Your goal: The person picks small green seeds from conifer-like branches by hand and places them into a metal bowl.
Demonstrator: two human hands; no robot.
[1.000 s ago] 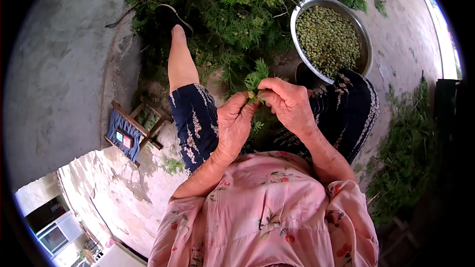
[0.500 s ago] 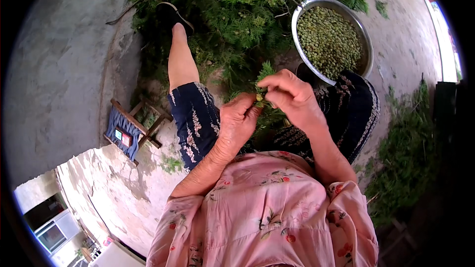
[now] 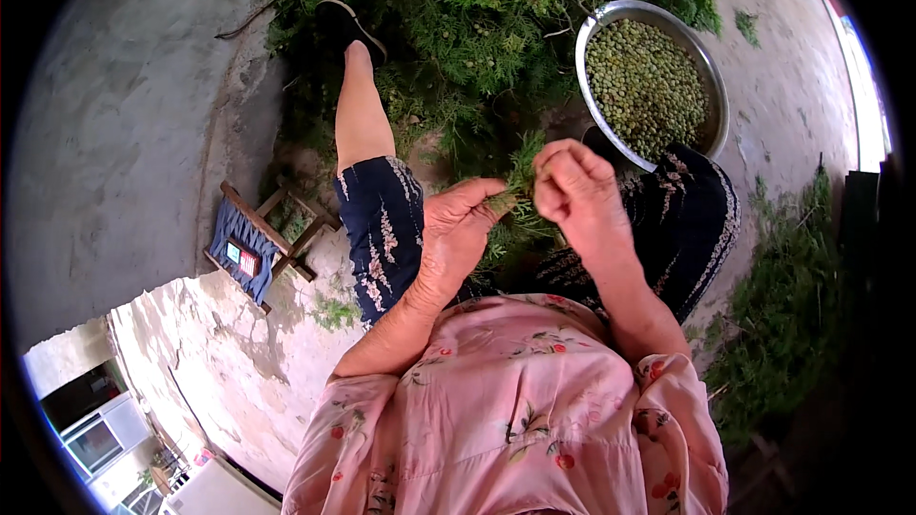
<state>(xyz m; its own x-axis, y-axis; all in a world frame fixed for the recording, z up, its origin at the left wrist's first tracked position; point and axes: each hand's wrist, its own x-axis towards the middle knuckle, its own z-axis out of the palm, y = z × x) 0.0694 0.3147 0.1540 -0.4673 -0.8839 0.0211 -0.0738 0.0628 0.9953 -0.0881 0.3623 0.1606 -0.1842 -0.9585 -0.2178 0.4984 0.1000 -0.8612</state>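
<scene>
On patchy concrete (image 3: 787, 110), beside branches (image 3: 477, 33), left hand (image 3: 456, 234) pinching sprig (image 3: 522, 170), right hand (image 3: 579, 193) curled (grip unclear)

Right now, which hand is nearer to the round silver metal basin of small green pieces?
The right. In the picture, the bare right hand is below and left of the basin; the bare left hand is farther down and left, pinching a feathery green sprig.

Left hand (image 3: 458, 229) pinching, right hand (image 3: 582, 193) curled nearby, forearms (image 3: 386, 339) angled inward
</scene>
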